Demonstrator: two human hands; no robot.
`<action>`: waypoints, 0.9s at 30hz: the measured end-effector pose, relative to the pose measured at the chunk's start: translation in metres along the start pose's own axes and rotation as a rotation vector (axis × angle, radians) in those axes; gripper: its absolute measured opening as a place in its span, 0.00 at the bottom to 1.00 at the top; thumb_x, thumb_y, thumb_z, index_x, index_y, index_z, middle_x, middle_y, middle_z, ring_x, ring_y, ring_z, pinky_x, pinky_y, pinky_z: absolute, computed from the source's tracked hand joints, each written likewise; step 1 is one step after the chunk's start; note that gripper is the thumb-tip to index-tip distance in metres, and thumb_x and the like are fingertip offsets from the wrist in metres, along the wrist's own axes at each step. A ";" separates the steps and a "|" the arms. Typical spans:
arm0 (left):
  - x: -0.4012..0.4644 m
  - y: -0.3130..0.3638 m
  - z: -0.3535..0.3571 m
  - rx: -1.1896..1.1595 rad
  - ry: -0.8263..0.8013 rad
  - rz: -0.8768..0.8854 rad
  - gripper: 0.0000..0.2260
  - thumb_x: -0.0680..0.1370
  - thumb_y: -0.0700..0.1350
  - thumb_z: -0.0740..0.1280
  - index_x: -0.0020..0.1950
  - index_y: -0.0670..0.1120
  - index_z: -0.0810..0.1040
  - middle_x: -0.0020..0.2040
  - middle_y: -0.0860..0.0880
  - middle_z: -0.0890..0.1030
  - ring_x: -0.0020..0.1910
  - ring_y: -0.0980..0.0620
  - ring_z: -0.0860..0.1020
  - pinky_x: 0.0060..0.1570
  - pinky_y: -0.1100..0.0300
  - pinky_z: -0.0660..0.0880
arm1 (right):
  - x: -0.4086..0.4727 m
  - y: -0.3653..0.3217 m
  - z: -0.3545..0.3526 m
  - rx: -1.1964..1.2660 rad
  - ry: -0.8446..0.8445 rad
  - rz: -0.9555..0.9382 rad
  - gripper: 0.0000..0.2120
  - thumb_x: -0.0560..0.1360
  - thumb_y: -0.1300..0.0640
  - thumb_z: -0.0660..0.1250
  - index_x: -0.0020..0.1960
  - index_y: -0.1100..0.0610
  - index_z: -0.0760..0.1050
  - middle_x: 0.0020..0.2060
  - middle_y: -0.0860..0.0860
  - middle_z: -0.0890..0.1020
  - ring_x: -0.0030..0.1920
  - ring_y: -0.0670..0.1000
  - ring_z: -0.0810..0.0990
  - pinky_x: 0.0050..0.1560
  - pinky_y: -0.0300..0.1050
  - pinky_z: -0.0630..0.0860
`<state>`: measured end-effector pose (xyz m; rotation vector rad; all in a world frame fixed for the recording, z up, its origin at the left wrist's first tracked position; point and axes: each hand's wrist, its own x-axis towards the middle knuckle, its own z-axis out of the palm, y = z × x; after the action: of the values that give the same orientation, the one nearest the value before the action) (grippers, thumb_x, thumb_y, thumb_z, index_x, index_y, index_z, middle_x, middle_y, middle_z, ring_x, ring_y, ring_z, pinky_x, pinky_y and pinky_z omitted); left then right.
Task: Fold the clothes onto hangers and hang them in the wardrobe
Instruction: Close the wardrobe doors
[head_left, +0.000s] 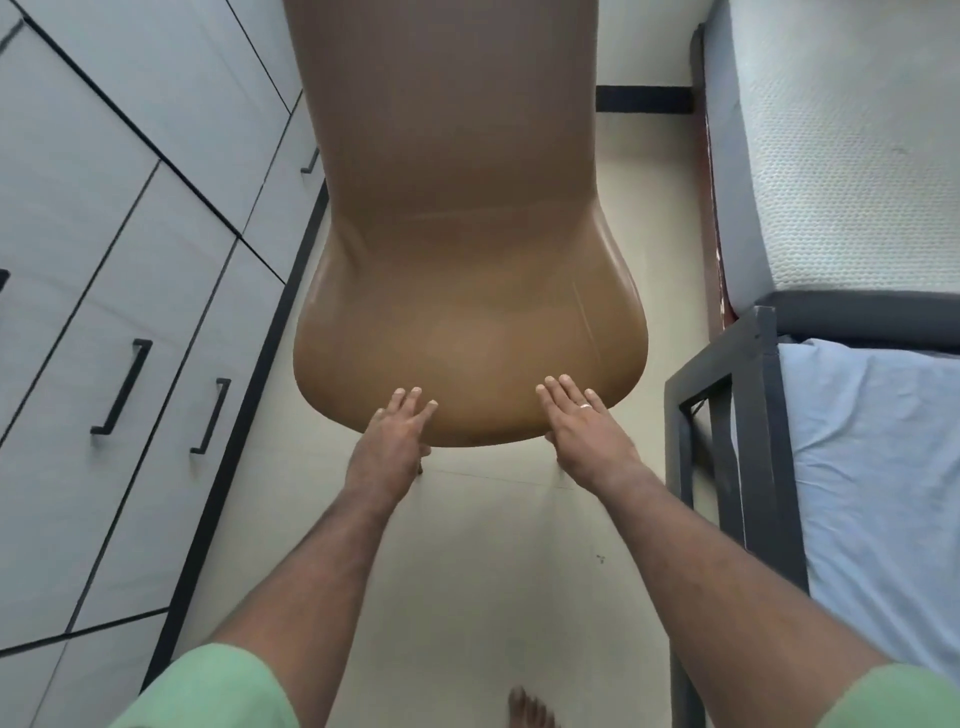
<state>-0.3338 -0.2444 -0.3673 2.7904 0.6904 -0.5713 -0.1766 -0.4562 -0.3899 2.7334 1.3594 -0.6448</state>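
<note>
The room is bright, with soft, even light. Shadows are faint. The brown chair (467, 312) has pale shiny patches on its seat where light bounces off it. Its tall back looks darker and a bit fuzzy. The whole picture is a little soft, not sharp. The wide lens bends things: the wardrobe (104, 260) lines lean and spread out near the left edge, and the bed (857, 415) tilts on the right.

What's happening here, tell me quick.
A person in green sleeves stands barefoot between the wardrobe and the bed, both hands on the front edge of a brown chair. The left hand and right hand lie flat, fingers straight. No clothes or hangers are in view.
</note>
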 end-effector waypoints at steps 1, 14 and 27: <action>0.012 0.000 0.011 0.040 -0.006 0.001 0.29 0.84 0.45 0.64 0.82 0.51 0.56 0.83 0.49 0.52 0.82 0.49 0.49 0.78 0.52 0.53 | 0.011 0.005 0.007 -0.025 0.006 -0.020 0.30 0.86 0.61 0.52 0.83 0.57 0.43 0.83 0.51 0.46 0.82 0.51 0.43 0.80 0.51 0.44; 0.049 -0.016 0.056 0.242 0.010 0.060 0.36 0.83 0.40 0.60 0.83 0.50 0.39 0.84 0.48 0.46 0.82 0.45 0.45 0.78 0.43 0.51 | 0.046 0.032 0.053 -0.041 0.103 -0.028 0.34 0.82 0.50 0.65 0.82 0.57 0.54 0.81 0.51 0.58 0.81 0.53 0.55 0.78 0.61 0.55; 0.156 -0.074 0.022 0.093 0.078 0.015 0.43 0.79 0.34 0.68 0.83 0.56 0.44 0.83 0.55 0.45 0.82 0.51 0.44 0.68 0.34 0.69 | 0.156 -0.007 0.018 -0.093 0.124 0.113 0.35 0.83 0.62 0.60 0.82 0.44 0.46 0.82 0.58 0.53 0.81 0.60 0.51 0.75 0.69 0.57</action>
<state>-0.2493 -0.1237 -0.4599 2.9147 0.6741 -0.5070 -0.1044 -0.3371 -0.4631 2.7914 1.2122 -0.4006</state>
